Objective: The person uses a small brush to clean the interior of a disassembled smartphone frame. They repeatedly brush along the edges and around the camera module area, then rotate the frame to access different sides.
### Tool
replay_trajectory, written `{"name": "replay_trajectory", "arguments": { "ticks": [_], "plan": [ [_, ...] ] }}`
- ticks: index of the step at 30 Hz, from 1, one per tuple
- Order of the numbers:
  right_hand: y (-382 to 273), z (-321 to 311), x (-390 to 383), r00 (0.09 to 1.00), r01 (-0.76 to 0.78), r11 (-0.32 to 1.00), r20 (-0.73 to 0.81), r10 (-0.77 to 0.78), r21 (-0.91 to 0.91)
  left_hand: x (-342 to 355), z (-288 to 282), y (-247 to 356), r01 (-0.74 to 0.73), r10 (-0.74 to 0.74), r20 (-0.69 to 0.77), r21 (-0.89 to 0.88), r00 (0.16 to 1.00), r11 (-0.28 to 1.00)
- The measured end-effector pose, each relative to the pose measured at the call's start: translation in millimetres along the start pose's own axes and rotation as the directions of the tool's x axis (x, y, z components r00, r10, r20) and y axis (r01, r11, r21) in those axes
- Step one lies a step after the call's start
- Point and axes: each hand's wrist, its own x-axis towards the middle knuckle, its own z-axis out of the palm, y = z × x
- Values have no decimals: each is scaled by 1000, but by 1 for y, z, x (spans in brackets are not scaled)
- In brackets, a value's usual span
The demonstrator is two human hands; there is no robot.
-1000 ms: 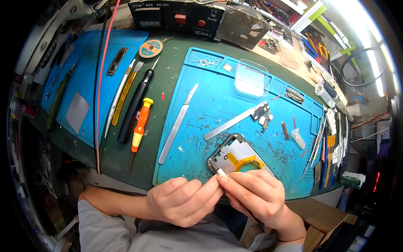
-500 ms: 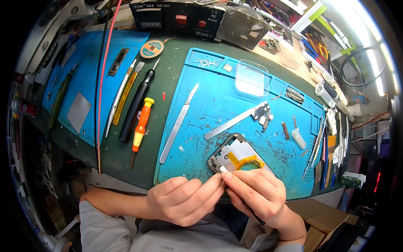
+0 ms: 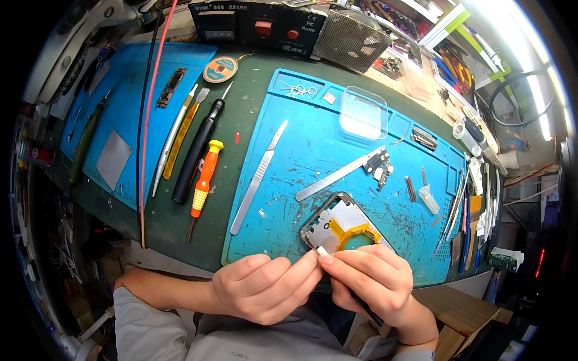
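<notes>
My left hand and right hand have closed in, fingers now pinching one small white part at the near edge of the phone frame.

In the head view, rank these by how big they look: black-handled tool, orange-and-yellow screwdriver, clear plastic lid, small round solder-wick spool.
1. Black-handled tool, longest.
2. Orange-and-yellow screwdriver, shorter and thinner.
3. Clear plastic lid; broader, so its rank against the screwdriver is unsure.
4. Small round solder-wick spool, smallest.
</notes>
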Motion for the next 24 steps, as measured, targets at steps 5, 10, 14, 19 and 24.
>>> {"name": "replay_trajectory", "arguments": {
  "ticks": [5, 10, 14, 19, 24],
  "plan": [
    [0, 0, 1, 1000, -6, 1000, 4, 6, 16, -1, 1, 1, 12, -12, -3, -5, 1000, 1000],
    [1, -1, 2, 1000, -8, 1000, 27, 7, 25, -3, 2, 2, 10, -10, -14, 6, 1000, 1000],
    [1, -2, 1, 999, -12, 999, 41, 11, 41, -2, 2, 0, -12, 12, -14, 11, 1000, 1000],
    [2, -1, 2, 999, -18, 999, 44, 16, 48, -3, 2, 1, -17, 17, -15, 10, 1000, 1000],
    [2, 0, 2, 999, -18, 999, 28, 17, 40, -2, 2, -1, -24, 24, -21, 22, 999, 999]
  ]
}}
